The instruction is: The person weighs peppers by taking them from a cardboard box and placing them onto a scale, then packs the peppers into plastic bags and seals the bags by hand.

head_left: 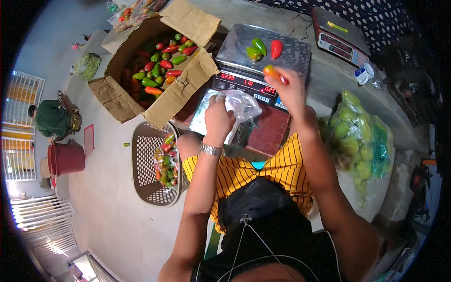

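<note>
My left hand (218, 123) is closed on the edge of a clear plastic bag (243, 104) in front of the digital scale. In my right hand (293, 89), raised over the scale's near edge, is an orange pepper (269, 70); a bit of red beside it may be a second pepper. Two green peppers (259, 46) and a red pepper (276, 49) lie on the metal pan of the scale (230, 49), whose red digits are lit. To the left, an open cardboard box (185, 87) holds many red, green and orange peppers (155, 70).
A plastic basket (141, 181) with bagged peppers (166, 162) stands on the floor at left. Bagged green vegetables (350, 134) are at right. Behind them are a white mug (364, 74) and a second scale (340, 40). A person (51, 117) crouches by a red bin (68, 158).
</note>
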### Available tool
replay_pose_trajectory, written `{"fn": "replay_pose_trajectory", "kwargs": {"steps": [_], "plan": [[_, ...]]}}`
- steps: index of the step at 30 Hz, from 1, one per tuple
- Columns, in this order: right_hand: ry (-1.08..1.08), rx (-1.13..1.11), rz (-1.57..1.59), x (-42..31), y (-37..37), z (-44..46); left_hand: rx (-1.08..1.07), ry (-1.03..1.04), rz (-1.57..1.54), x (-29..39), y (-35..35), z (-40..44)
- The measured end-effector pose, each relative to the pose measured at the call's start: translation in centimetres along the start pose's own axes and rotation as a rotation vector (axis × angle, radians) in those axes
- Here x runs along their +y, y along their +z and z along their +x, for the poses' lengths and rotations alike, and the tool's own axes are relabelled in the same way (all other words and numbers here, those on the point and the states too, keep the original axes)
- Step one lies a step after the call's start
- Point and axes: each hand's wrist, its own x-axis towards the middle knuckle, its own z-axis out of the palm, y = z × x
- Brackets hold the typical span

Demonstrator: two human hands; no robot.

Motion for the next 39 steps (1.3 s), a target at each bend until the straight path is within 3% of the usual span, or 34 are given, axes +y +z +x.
{"fn": "replay_pose_trajectory", "kwargs": {"steps": [2, 3, 5, 8, 12, 15, 16, 19, 21, 23, 26, 30, 38, 39], "plan": [[0.514, -0.419, 0.488, -5.7, -2.2, -3.2, -0.068, 0.035, 0.035, 0.6, 0.3, 0.5], [0.593, -0.592, 0.567, -6.0, -2.4, -4.3, -0.106, 0.054, 0.049, 1.0, 0.7, 0.5], [0.842, -0.753, 0.763, -6.0, -1.8, -5.5, -0.098, 0.169, -0.032, 1.6, 1.7, 0.5], [0.982, -0.784, 0.835, -4.3, -1.3, -5.4, -0.207, 0.259, -0.150, 2.1, 1.2, 0.7], [0.935, -0.770, 0.652, -4.7, -0.8, -4.4, -0.309, 0.210, -0.225, 3.1, -1.0, 0.0], [0.680, -0.745, 0.457, -4.3, 0.4, -3.7, -0.264, 0.137, -0.147, 3.2, -1.2, 0.0], [0.602, -0.744, 0.234, -4.5, 0.2, -3.2, -0.223, 0.121, -0.128, 3.4, -1.3, 0.0], [0.259, -0.693, 0.091, -4.7, -0.8, -0.1, -0.109, 0.110, -0.092, 3.1, -1.9, 0.5], [0.332, -0.464, -0.023, -4.1, -0.8, 4.7, -0.055, 0.158, -0.102, 2.6, -2.1, 0.5], [-0.001, -0.114, -0.450, 0.3, 1.2, 9.0, -0.047, 0.113, -0.146, 3.2, -2.8, 0.1], [0.136, -0.192, -0.497, 2.8, 4.5, 12.1, -0.060, 0.084, -0.198, 3.0, -3.4, -0.4], [0.131, -0.637, -0.791, 1.0, 6.5, 14.2, -0.048, 0.074, -0.224, 2.9, -4.4, -0.8], [0.068, -0.383, -0.714, 3.6, 2.7, 10.6, -0.033, 0.046, -0.235, 2.2, -4.2, -0.9], [0.178, -0.373, -0.459, 3.1, 2.2, 9.7, -0.034, 0.050, -0.239, 2.2, -4.1, -0.8]]}}
